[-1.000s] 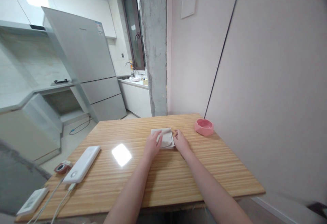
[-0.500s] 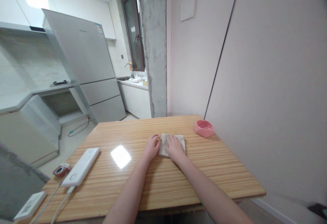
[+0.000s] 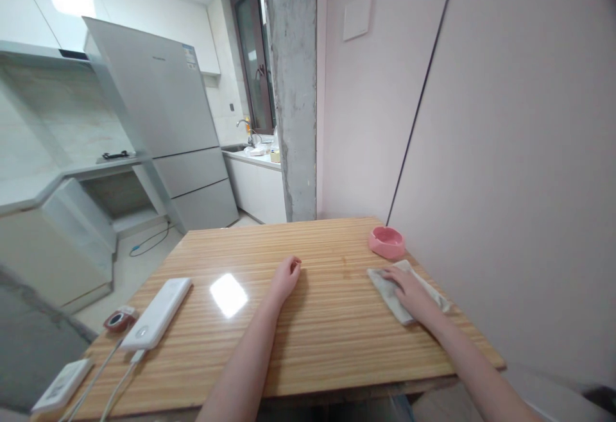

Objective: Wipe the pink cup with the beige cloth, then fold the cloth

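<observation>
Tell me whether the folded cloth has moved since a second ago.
Yes. The folded cloth has slid right under the right hand, from the table's middle to beside the pink dish.

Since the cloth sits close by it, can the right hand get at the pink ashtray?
Probably yes: the right hand lies flat on the folded cloth, and the pink ashtray sits just beyond it with only bare wooden table between.

Left arm: stretched forward, bare, forearm angled slightly rightward.
Left hand (image 3: 285,276): lay palm down, fingers loosely curled, nothing in its grasp.
Right arm: reached out toward the right side, bare.
Right hand (image 3: 405,283): was flat, palm down, fingers extended and pressing.
</observation>
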A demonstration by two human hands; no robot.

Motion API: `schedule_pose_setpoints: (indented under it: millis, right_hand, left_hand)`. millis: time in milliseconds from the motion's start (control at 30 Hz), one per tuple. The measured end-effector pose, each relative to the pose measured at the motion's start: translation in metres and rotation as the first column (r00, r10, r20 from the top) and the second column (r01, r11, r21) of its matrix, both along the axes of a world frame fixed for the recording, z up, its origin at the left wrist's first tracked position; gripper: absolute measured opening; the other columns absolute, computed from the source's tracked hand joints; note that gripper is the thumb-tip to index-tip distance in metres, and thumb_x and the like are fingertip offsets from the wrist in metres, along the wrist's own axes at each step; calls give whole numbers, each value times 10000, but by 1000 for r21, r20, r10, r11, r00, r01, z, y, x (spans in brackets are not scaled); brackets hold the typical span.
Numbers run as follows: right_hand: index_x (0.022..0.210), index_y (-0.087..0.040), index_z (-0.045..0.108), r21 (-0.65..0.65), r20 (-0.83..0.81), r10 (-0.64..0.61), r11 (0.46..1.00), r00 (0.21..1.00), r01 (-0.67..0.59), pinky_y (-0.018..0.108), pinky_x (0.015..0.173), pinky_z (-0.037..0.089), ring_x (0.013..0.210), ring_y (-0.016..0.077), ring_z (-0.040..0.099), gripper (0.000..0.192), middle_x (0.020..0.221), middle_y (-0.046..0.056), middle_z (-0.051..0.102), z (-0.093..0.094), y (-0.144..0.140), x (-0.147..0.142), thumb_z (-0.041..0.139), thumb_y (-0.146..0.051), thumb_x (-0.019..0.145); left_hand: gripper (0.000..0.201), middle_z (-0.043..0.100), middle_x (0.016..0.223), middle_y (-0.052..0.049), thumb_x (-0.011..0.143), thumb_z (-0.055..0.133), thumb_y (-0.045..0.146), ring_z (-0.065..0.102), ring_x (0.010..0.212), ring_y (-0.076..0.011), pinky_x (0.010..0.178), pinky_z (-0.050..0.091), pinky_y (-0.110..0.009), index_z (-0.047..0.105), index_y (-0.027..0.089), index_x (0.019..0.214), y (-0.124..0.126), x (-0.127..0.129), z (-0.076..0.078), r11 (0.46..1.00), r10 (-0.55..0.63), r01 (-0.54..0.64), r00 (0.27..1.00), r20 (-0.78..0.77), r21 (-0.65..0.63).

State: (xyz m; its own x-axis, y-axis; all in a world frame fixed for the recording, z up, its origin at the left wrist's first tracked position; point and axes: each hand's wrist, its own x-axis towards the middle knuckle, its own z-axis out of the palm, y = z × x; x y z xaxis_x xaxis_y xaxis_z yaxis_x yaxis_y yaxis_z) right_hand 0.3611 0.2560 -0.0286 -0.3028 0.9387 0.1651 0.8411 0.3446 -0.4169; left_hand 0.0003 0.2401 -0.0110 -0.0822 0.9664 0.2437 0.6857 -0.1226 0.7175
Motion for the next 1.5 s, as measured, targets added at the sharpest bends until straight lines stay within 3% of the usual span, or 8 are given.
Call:
schedule_pose_setpoints:
  millis: [167,333,467,567,700,933,1133,1500]
  right_hand:
    - [1117,-173,634,48,1,-94,994,996,94,446,1109,246,1292,234,423,508,1328,90,541,-15,-1,35,376,-91,687]
    - [1101,-183,614,79,73,-171,983,983,166,475,1036,307,1232,252,472,448,1295,107,555,-6,-3,2,379,-91,731]
    - [901,-191,614,195,71,-249,953,966,231,514,1015,271,1067,261,560,306,1098,97,639,25,-6,-34,381,-74,743]
    - [837,-193,589,306,-37,-111,945,993,117,456,1017,280,1030,244,558,209,1046,93,641,57,-9,-72,418,-109,751]
    - [927,-184,600,227,-204,154,968,967,-107,368,949,379,1002,215,567,272,1012,80,648,77,-5,-143,418,-100,744]
    - [1230,-90,536,28,-370,187,981,910,-190,350,1029,370,1186,219,514,396,1243,170,577,27,13,-231,415,-203,871]
    - [1182,-153,579,60,-449,272,960,851,-275,349,1020,391,1125,196,555,350,1179,112,631,-3,19,-229,426,-197,870]
    - [1154,-179,573,22,-481,250,962,840,-274,372,981,414,1064,199,581,326,1135,96,649,-3,19,-228,462,-193,848]
  left_hand:
    - [163,663,843,-46,831,449,151,579,826,-151,773,429,-268,608,164,797,-1,2,2,999,-35,33,996,-79,-29]
    - [156,670,851,-47,831,461,161,583,830,-152,773,426,-266,615,164,806,-2,3,3,999,-27,23,994,-105,-41]
    - [170,673,865,-42,846,449,178,585,841,-145,770,420,-248,614,170,809,-2,3,3,999,-29,23,991,-128,-50]
    - [218,676,870,-43,877,412,223,588,830,-143,745,416,-238,613,172,811,0,3,4,996,-6,-13,976,-220,-83]
    - [252,689,884,-53,882,411,281,603,831,-161,722,415,-250,631,180,812,6,8,6,988,24,-79,931,-364,-135]
    - [285,705,901,-121,875,421,297,646,839,-218,741,447,-303,673,169,909,12,23,9,969,74,-169,897,-436,-182]
    - [285,691,1069,-78,863,449,226,624,985,-197,833,441,-286,644,212,1070,8,19,1,985,52,-117,907,-417,-131]
    - [288,703,1048,-72,830,474,189,625,971,-206,822,440,-287,672,208,1039,5,15,6,993,-3,-40,938,-348,-114]
